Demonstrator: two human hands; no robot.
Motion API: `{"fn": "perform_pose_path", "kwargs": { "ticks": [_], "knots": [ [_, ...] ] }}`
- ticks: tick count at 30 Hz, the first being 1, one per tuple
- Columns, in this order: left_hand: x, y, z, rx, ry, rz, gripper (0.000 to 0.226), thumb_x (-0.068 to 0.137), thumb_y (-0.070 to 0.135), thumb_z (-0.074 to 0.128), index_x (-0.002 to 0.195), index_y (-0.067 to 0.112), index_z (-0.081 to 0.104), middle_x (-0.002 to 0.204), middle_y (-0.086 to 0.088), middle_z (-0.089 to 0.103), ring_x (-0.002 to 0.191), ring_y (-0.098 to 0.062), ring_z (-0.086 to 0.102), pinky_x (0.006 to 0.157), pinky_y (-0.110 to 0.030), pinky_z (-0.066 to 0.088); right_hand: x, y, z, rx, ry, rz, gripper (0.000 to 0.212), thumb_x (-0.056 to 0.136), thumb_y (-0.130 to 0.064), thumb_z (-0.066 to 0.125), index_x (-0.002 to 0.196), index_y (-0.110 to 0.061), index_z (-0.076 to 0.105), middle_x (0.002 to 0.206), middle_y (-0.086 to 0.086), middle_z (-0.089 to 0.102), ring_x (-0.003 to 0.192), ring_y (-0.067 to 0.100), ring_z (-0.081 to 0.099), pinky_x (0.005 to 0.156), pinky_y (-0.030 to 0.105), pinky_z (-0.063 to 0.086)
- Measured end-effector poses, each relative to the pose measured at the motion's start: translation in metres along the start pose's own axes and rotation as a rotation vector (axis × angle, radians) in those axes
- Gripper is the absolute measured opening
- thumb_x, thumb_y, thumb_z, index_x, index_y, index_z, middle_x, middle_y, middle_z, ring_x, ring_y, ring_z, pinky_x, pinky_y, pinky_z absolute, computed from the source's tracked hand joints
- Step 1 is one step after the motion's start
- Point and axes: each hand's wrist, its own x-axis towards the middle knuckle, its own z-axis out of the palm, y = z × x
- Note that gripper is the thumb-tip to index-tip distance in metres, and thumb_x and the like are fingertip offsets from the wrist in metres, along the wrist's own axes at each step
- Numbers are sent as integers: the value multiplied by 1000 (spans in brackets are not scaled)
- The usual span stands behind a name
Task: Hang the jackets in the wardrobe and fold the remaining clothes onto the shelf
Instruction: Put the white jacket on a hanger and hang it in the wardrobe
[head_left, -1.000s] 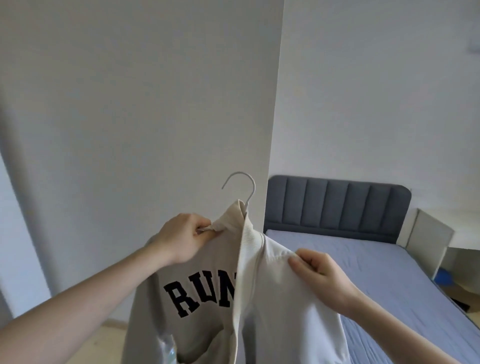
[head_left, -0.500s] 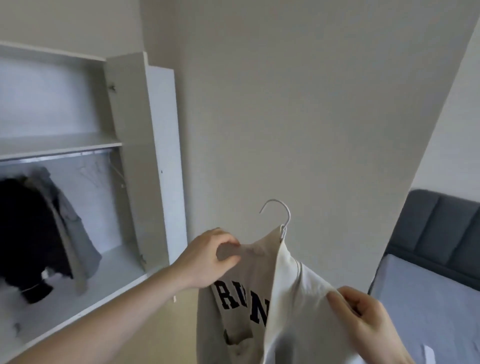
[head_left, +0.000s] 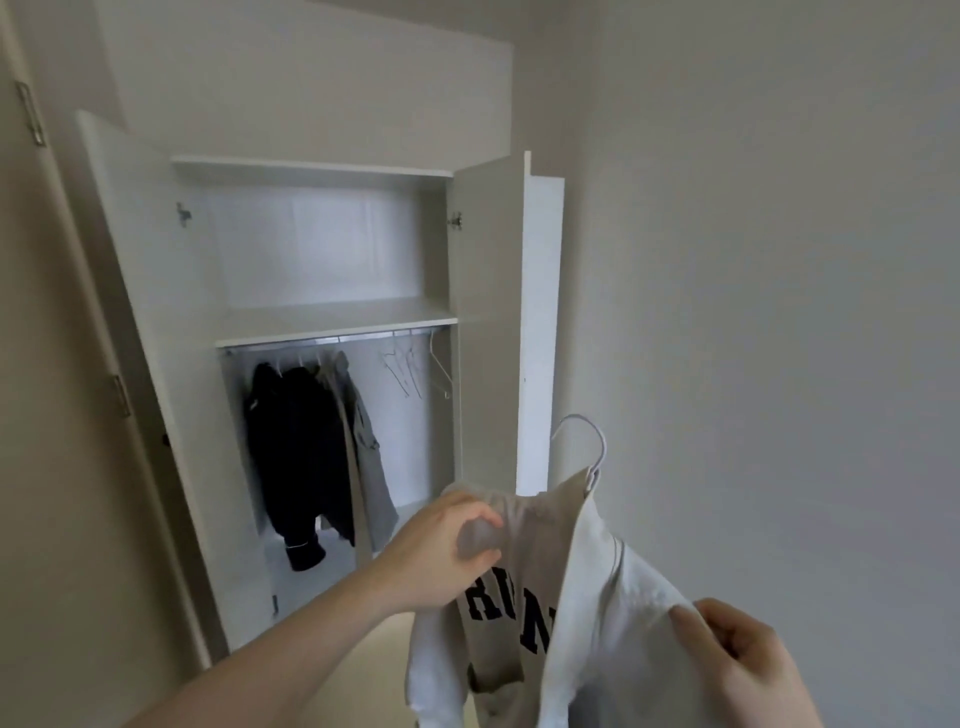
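Observation:
A cream jacket (head_left: 602, 618) with black letters hangs on a white wire hanger (head_left: 589, 447), held up low in the middle of the view. My left hand (head_left: 447, 551) grips its left shoulder. My right hand (head_left: 748, 660) pinches its right shoulder at the lower right. Ahead and to the left stands the open white wardrobe (head_left: 488, 322). A dark jacket (head_left: 296, 457) and a grey one (head_left: 369, 467) hang from its rail (head_left: 332, 340). Above the rail runs a bare white shelf (head_left: 332, 317).
Several bare wire hangers (head_left: 415, 369) hang at the right end of the rail. The wardrobe's right door (head_left: 540, 332) stands open toward me, just behind the held hanger's hook. Another door (head_left: 57, 364) fills the left edge. A plain wall (head_left: 779, 312) is on the right.
The view has swung left from the bed to face the open wardrobe. Both hands still hold the cream jacket on its hanger, now closer to the wardrobe opening.

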Motion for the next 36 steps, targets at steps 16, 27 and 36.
{"fn": "perform_pose_path", "kwargs": {
  "ticks": [16, 27, 36],
  "knots": [
    [94, -184, -88, 71, 5, -151, 29, 91, 40, 69, 120, 34, 65, 115, 24, 52, 109, 6, 50, 96, -19, 43, 179, -53, 192, 132, -93, -11, 35, 93, -32, 66, 67, -9, 59, 52, -4, 40, 51, 9, 36, 57, 29, 30],
    [195, -282, -99, 74, 58, -287, 31, 90, 42, 70, 120, 36, 65, 118, 23, 50, 111, 3, 53, 97, -20, 47, 331, -53, 271, 124, -265, -88, 35, 96, -28, 67, 66, -10, 65, 56, -6, 53, 57, 8, 47, 61, 30, 37],
    [273, -352, -110, 110, 160, -425, 26, 91, 36, 73, 114, 36, 63, 120, 16, 52, 110, -4, 55, 92, -15, 44, 463, -57, 328, 82, -320, -107, 32, 97, -27, 66, 68, -14, 69, 54, -5, 59, 59, 14, 54, 61, 31, 41]
  ]
}}
